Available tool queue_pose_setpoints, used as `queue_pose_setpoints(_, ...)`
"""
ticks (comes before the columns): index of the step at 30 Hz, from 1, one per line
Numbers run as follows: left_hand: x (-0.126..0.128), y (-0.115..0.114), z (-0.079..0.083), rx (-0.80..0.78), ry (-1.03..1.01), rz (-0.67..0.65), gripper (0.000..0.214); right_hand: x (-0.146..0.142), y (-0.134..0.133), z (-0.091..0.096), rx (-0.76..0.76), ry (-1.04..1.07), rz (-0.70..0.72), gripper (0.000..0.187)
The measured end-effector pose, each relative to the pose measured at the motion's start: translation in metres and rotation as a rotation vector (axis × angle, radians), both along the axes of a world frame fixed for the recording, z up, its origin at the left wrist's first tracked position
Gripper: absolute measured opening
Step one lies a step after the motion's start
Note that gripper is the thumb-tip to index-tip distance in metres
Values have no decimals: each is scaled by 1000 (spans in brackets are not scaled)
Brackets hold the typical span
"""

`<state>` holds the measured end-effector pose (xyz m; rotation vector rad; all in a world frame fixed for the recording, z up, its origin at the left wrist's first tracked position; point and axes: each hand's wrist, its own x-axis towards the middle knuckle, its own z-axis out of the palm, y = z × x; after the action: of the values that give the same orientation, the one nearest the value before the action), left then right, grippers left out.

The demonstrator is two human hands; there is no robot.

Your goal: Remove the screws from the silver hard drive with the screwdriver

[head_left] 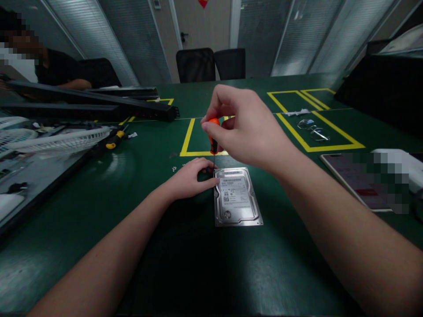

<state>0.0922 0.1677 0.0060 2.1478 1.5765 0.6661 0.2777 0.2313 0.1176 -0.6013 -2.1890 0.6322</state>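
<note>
A silver hard drive (pixel 237 197) lies label-up on the green table (pixel 185 264) in front of me. My right hand (pixel 244 127) pinches the orange-and-black handle of a small screwdriver (pixel 213 138), held upright with its tip at the drive's far left corner. My left hand (pixel 191 177) rests on the table beside that corner, its fingertips curled against the drive's edge and the screwdriver shaft. A few tiny screws (pixel 174 167) lie on the table left of my left hand.
Yellow tape boxes (pixel 188 136) mark the table. A yellow-handled tool (pixel 114 141), a white fan grille (pixel 62 138) and long black bars (pixel 99 103) lie at left, where another person sits. Clear bags (pixel 312 128) and a tablet (pixel 357 178) lie at right. Two chairs (pixel 211 64) stand behind.
</note>
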Motion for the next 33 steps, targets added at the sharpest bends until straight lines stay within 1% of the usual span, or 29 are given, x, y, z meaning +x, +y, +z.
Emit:
queue_pose_setpoints(4, 0, 0, 1, 5, 2, -4, 39, 0, 0, 0, -1, 13, 16, 15)
queue_pose_setpoints(11, 1, -1, 1, 7, -7, -2, 37, 1, -5, 4, -59, -10, 30, 17)
queue_pose_setpoints(19, 2, -1, 1, 7, -6, 0, 38, 0, -4, 3, -50, -22, 38, 14)
queue_pose_setpoints(26, 3, -1, 2, -3, -16, 0, 37, -3, -3, 0, -23, -10, 9, 7)
queue_pose_setpoints(29, 3, -1, 2, -15, -16, 7, 37, -3, -3, 1, -44, -22, -13, 7)
queue_pose_setpoints(33, 2, -1, 1, -15, -6, 10, 37, -2, 0, 0, -68, -9, -5, 8)
